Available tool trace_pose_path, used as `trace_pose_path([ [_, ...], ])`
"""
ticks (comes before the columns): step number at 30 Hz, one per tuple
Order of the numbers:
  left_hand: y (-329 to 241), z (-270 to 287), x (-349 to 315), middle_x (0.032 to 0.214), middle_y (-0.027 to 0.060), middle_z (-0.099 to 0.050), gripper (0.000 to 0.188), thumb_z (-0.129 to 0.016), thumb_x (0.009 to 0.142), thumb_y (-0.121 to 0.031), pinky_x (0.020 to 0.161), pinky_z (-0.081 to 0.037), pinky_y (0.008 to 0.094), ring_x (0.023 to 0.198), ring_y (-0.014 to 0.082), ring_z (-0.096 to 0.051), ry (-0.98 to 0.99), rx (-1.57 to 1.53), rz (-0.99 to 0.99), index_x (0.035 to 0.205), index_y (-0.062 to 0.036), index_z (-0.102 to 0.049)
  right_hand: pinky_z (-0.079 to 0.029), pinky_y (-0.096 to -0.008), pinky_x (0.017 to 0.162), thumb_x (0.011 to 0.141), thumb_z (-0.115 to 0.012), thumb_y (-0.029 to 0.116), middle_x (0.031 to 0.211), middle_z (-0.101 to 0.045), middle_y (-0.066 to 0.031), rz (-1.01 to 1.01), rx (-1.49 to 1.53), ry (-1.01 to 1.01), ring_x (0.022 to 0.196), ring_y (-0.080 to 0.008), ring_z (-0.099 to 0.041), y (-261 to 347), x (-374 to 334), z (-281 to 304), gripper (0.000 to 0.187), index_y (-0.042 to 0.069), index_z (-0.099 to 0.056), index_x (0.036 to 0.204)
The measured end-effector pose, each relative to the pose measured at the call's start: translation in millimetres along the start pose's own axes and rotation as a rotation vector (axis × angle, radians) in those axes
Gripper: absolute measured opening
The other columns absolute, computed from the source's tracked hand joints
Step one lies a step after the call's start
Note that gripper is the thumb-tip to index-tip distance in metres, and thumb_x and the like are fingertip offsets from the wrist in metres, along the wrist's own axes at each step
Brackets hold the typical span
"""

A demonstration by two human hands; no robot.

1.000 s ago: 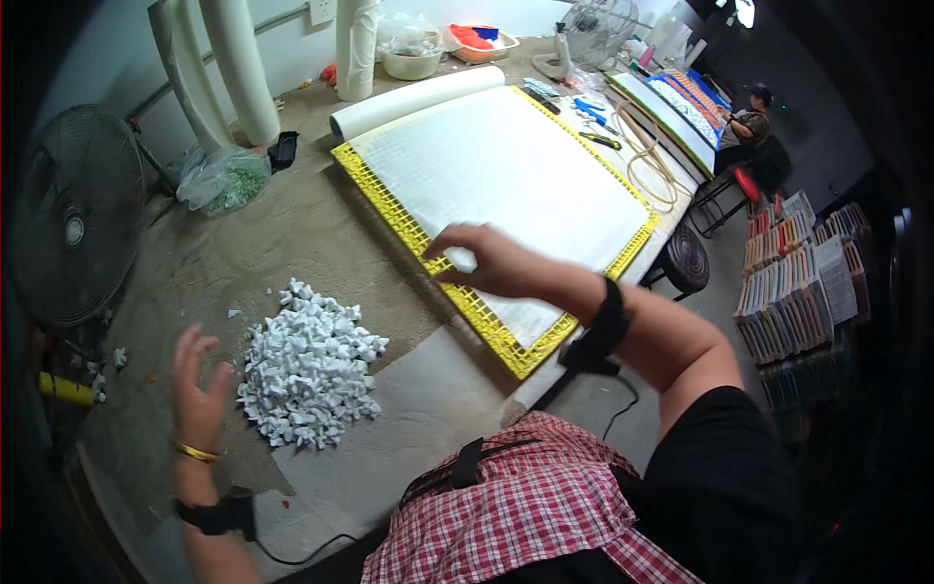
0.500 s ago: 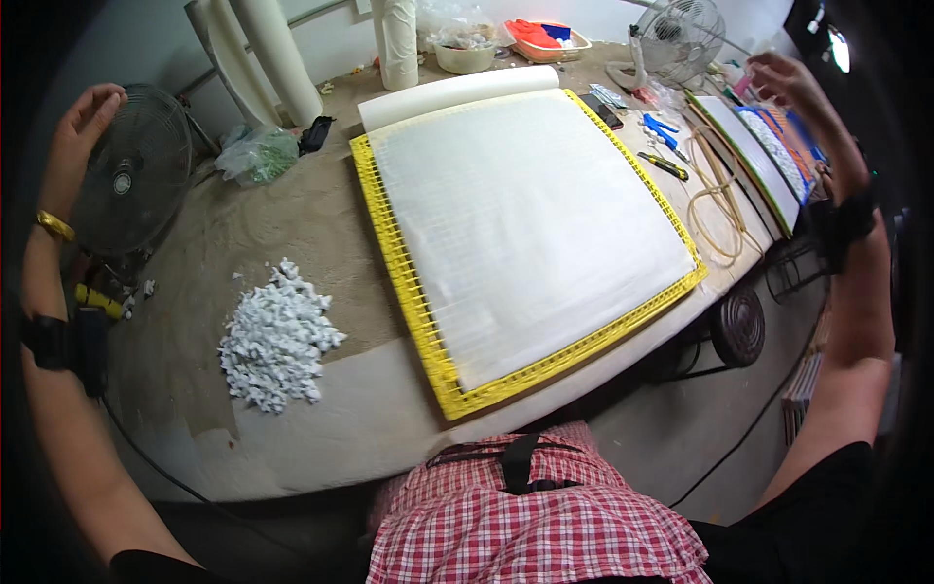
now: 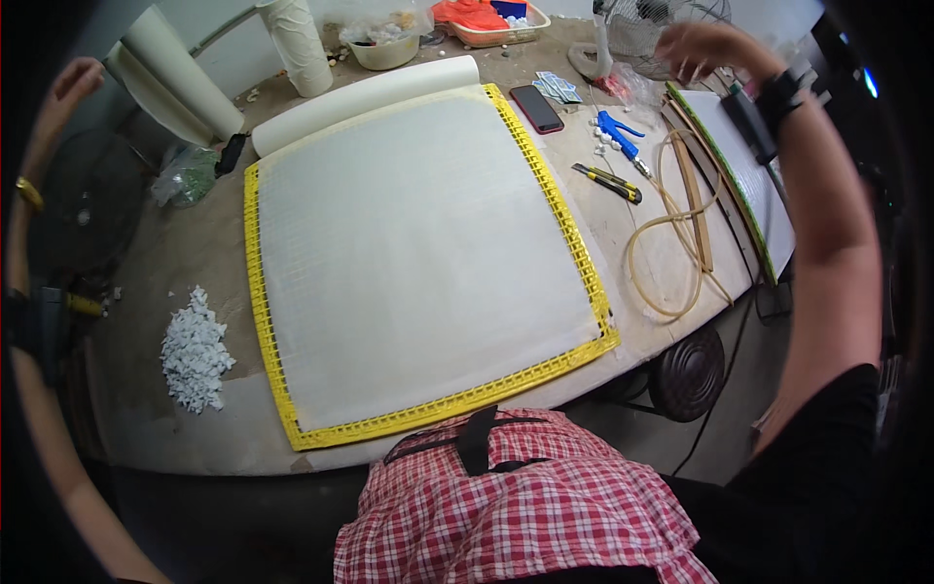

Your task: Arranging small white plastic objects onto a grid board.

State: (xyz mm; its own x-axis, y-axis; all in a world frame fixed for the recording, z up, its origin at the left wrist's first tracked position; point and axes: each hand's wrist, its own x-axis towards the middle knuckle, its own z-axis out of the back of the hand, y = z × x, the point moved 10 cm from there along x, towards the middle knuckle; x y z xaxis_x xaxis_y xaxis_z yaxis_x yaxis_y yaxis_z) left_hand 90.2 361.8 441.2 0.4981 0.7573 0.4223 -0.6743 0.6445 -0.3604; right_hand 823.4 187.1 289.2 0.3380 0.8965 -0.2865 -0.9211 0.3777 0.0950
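My left hand (image 3: 74, 82) is raised at the far left edge, above a fan, its fingers loosely bent and nothing seen in them. At the upper right my right hand (image 3: 702, 51) is up in the air before another fan, its fingers apart and slightly blurred, with nothing visible in it. Neither hand touches the work on the table. Between them lies a yellow frame (image 3: 574, 229) with a toothed border, covered by a white sheet (image 3: 418, 243). The rest of that sheet lies as a roll (image 3: 365, 102) along the far edge.
A heap of white scraps (image 3: 197, 352) lies left of the frame. To the right are a phone (image 3: 537, 108), a blue air gun (image 3: 618, 133), a utility knife (image 3: 608, 183) and a coiled hose (image 3: 637, 277). A stool (image 3: 687, 375) stands below the table edge.
The view has swung to the right, so the table's things sit further left. My right hand has moved left in the picture, nearer the far fan; my left hand stays raised at the edge.
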Motion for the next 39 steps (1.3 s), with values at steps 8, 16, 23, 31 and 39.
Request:
trace_pose_path([
  [8, 116.3, -212.3, -7.2, 0.088, -0.0044, -0.056, 0.017, -0.060, 0.094, -0.021, 0.081, -0.041, 0.0213, 0.086, 0.0046, -0.052, 0.305, -0.096, 0.280, 0.094, -0.0046, -0.060, -0.054, -0.0412, 0.079, 0.077, -0.075, 0.037, 0.108, -0.068, -0.0137, -0.049, -0.270, 0.382, 0.097, -0.0286, -0.067, -73.4, 99.7, -298.7, 0.060, 0.007, -0.059, 0.127],
  [16, 203.2, -307.4, -35.9, 0.090, 0.0018, -0.069, 0.023, -0.067, 0.088, -0.025, 0.079, -0.049, 0.0302, 0.085, 0.0125, -0.061, 0.287, -0.020, 0.290, 0.100, -0.0052, -0.069, -0.051, -0.0440, 0.078, 0.066, -0.080, 0.033, 0.094, -0.069, -0.0233, 0.115, -0.130, 0.401, 0.087, -0.0365, -0.067, -106.3, 104.3, -369.7, 0.046, -0.001, -0.069, 0.095],
  [23, 252.2, -369.8, -69.5, 0.106, 0.0103, -0.065, 0.033, -0.072, 0.085, -0.026, 0.087, -0.050, 0.0344, 0.098, 0.0205, -0.062, 0.232, -0.247, 0.426, 0.113, -0.0110, -0.065, -0.052, -0.0328, 0.070, 0.091, -0.063, 0.026, 0.087, -0.065, -0.0100, -0.117, 0.384, -0.060, 0.079, -0.0218, -0.066, -153.2, 212.2, -195.9, 0.028, 0.004, -0.056, 0.106],
  [31, 258.7, -402.7, -81.9, 0.121, 0.0150, -0.056, 0.042, -0.071, 0.084, -0.036, 0.100, -0.044, 0.0394, 0.115, 0.0330, -0.054, 0.064, -0.173, 0.354, 0.121, -0.0194, -0.062, -0.040, -0.0208, 0.055, 0.100, -0.053, 0.033, 0.080, -0.052, 0.0041, 0.632, 0.935, -0.114, 0.065, -0.0052, -0.047, 319.7, 217.9, -140.0, 0.043, 0.007, -0.050, 0.135],
  [39, 274.4, -420.1, -94.1, 0.120, 0.0138, -0.055, 0.036, -0.066, 0.088, -0.029, 0.100, -0.043, 0.0375, 0.115, 0.0318, -0.054, -0.047, -0.331, 0.364, 0.120, -0.0138, -0.060, -0.049, -0.0429, 0.080, 0.092, -0.059, 0.018, 0.098, -0.067, -0.0189, 1.028, 0.217, -0.121, 0.090, -0.0367, -0.063, 584.6, 145.5, -255.7, 0.026, 0.005, -0.063, 0.114],
])
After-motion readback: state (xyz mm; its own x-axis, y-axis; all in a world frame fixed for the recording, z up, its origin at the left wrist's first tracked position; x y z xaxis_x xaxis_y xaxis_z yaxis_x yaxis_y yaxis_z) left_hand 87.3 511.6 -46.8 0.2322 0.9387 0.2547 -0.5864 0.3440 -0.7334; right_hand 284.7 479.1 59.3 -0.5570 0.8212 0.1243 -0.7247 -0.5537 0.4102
